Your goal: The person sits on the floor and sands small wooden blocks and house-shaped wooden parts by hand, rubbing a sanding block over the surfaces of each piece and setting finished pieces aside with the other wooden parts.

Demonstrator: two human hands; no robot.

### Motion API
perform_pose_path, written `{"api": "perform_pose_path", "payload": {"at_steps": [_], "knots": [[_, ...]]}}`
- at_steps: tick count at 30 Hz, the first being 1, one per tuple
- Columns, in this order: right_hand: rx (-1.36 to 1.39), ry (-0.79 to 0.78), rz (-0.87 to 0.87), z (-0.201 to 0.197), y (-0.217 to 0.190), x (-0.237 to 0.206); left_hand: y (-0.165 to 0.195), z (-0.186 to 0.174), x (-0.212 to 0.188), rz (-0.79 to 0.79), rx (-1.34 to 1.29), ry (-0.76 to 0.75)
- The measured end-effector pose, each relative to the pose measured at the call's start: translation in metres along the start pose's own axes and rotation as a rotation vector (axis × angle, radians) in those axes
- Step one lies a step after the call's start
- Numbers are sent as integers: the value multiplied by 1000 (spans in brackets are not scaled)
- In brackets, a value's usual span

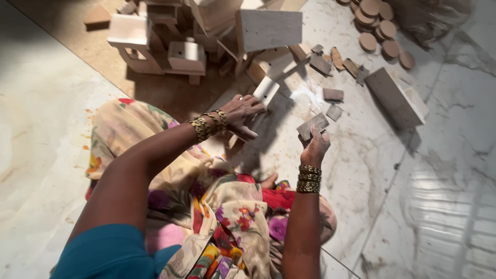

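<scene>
I sit on a marble floor with a floral cloth over my lap. My left hand (242, 114) grips a pale rectangular wooden block (266, 91) that juts up and to the right from the fingers. Lower right, my right hand (314, 147) holds up a small flat grey-brown wooden piece (312, 125) between thumb and fingers. Both wrists wear gold bangles. The two pieces sit apart, about a hand's width from each other.
A heap of pale wooden house-like assemblies (181, 36) lies ahead on a brown board (77, 46). Small flat offcuts (333, 94) scatter to the right. A long box-shaped piece (395, 97) lies further right, with round wooden discs (380, 28) stacked at the top.
</scene>
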State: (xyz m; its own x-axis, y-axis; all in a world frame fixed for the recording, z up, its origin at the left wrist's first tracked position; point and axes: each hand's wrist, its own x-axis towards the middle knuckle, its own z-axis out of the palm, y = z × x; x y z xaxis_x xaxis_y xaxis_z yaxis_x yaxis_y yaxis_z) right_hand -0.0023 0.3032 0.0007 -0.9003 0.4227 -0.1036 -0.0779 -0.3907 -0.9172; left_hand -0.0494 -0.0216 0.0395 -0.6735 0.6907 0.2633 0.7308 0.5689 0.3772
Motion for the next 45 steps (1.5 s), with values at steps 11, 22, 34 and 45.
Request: {"api": "perform_pose_path", "payload": {"at_steps": [11, 22, 34, 45], "knots": [[-564, 41, 101, 80, 47, 27, -3, 22, 14, -414, 63, 102], [-1065, 189, -148, 91, 86, 39, -9, 30, 20, -219, 149, 154], [-861, -381, 510, 90, 81, -16, -5, 22, 11, -230, 166, 95], [-751, -98, 138, 105, 54, 18, -4, 25, 16, -343, -67, 230]]}}
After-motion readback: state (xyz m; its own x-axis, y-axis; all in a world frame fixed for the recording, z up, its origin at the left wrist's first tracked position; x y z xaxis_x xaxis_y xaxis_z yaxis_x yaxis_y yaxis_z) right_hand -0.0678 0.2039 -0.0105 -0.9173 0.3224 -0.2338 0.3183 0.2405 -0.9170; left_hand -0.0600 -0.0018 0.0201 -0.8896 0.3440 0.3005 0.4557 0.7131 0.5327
